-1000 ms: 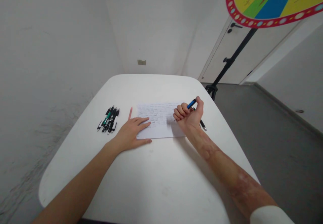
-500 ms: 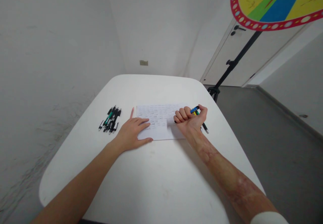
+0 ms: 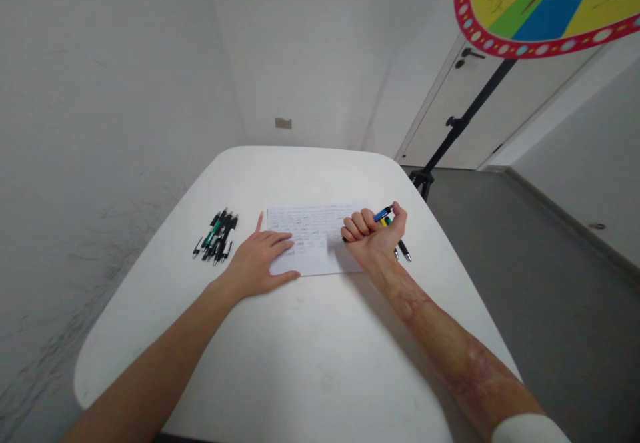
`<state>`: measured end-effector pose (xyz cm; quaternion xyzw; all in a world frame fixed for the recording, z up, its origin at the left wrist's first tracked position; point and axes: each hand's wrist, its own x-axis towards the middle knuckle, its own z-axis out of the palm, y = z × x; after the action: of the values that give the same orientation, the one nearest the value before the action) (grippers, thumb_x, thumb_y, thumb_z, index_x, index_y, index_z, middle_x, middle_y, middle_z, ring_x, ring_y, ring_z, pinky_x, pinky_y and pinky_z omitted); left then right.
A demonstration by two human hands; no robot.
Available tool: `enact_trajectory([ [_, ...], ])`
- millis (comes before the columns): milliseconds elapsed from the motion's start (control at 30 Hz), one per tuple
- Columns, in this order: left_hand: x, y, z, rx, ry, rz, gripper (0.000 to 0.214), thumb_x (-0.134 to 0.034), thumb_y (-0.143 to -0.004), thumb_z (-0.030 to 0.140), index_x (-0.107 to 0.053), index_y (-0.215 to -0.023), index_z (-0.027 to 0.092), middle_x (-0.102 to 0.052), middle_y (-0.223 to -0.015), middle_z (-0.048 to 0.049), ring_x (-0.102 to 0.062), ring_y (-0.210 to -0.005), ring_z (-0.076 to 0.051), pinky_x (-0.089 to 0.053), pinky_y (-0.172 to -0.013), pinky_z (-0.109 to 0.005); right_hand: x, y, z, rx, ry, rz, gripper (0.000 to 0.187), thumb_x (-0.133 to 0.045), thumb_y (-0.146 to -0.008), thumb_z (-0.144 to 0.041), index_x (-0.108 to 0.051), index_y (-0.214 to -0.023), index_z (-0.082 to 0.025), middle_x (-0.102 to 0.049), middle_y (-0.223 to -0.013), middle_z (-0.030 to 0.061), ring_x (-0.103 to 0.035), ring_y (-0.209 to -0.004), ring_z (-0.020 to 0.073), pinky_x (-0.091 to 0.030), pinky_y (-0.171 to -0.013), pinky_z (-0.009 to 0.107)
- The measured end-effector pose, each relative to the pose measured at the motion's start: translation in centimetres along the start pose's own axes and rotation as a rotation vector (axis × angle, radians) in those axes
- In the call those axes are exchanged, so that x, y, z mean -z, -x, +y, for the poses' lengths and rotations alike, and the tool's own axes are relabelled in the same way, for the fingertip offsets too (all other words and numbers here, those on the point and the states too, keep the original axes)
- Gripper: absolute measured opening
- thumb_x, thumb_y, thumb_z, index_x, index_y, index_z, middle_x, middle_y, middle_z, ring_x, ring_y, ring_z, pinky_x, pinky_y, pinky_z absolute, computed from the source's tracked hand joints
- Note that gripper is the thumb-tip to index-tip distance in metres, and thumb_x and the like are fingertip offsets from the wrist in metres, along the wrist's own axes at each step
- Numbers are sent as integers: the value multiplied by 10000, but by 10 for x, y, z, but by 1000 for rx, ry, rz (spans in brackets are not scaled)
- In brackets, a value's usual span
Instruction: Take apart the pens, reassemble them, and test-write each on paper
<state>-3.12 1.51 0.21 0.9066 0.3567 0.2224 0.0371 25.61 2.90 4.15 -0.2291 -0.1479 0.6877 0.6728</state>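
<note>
A sheet of paper [image 3: 313, 263] with rows of handwriting lies on the white table. My left hand [image 3: 260, 260] rests flat on its left part, fingers spread. Over the right part, my right hand [image 3: 375, 233] is curled palm up around a blue pen [image 3: 383, 214], with the thumb at the pen's upper end. The fingers hide most of that pen. Behind and beside this hand lie a few more pens, among them a black one [image 3: 405, 250]; yellow and green bits show there, partly covered.
A pile of black and green pens [image 3: 216, 236] lies left of my left hand on the white table [image 3: 300, 350]. Beyond the table's right side, a colourful wheel [image 3: 540, 10] stands on a black tripod pole [image 3: 465, 120] before a door [image 3: 520, 113]. Walls are behind and left.
My right thumb has shifted slightly upward at the pen's end, and more of the blue pen shows. The left hand stays on the paper; the whole view has moved a little.
</note>
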Motion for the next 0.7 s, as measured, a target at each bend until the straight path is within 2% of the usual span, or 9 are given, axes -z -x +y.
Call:
enact_trajectory([
  [233, 0, 1, 0, -1, -23, -10, 592, -788, -942, 608, -724, -1371, 205, -713, -1459, -152, -682, -1312, -374, -485, -1225, -636, -2, 1, 1, 1, 34, 2, 608, -472, -914, -660, -142, -595, -262, -137, -511, -67, -77, -507, 122, -134, -434, 306],
  [700, 0, 0, -1, -7, -12, -10, 602, -805, -934, 591, -712, -1390, 209, -710, -1464, -156, -682, -1314, -370, -475, -1241, -643, 2, 0, 4, -24, 67, -30, 667, -564, -885, -699, -151, -591, -266, -156, -503, -73, -89, -480, 113, -165, -405, 287],
])
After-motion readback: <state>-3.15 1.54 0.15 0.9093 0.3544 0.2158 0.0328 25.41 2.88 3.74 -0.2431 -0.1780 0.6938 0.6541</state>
